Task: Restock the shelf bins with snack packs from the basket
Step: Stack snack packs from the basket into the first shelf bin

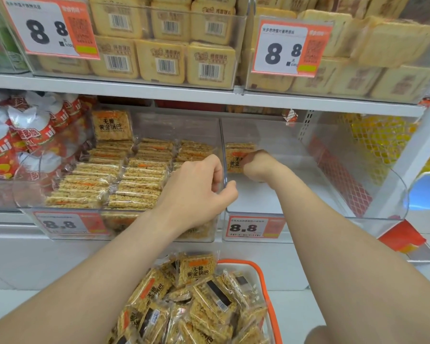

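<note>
The shelf (134, 88) is carrying two clear bins side by side. The left bin (171, 125) is sitting nearly full of rows of packs standing on edge, while the right bin (253, 199) is showing mostly bare floor, with only a few packs at its back left corner. Below, the orange-rimmed basket (261, 265) is holding a loose heap of snack packs (204, 301), so plenty is waiting to be shelved.

The left hand (199, 189) is curling its thumb and fingers over the top edge of the divider wall (223, 155) between the bins, likely steadying it. The right hand (257, 165) is reaching into the right bin, its fingers curled round one pack (235, 161) that is standing upright against that wall.

Each pack is looking light and flat: a block of crisp puffed grain sealed in thin clear film. The film is probably making it slippery and crinkly, and the block is likely stiff but brittle, prone to snapping or crumbling if squeezed hard or dropped. Taking hold across the two broad faces, or by opposite edges, with gentle pressure is seeming safest.
</note>
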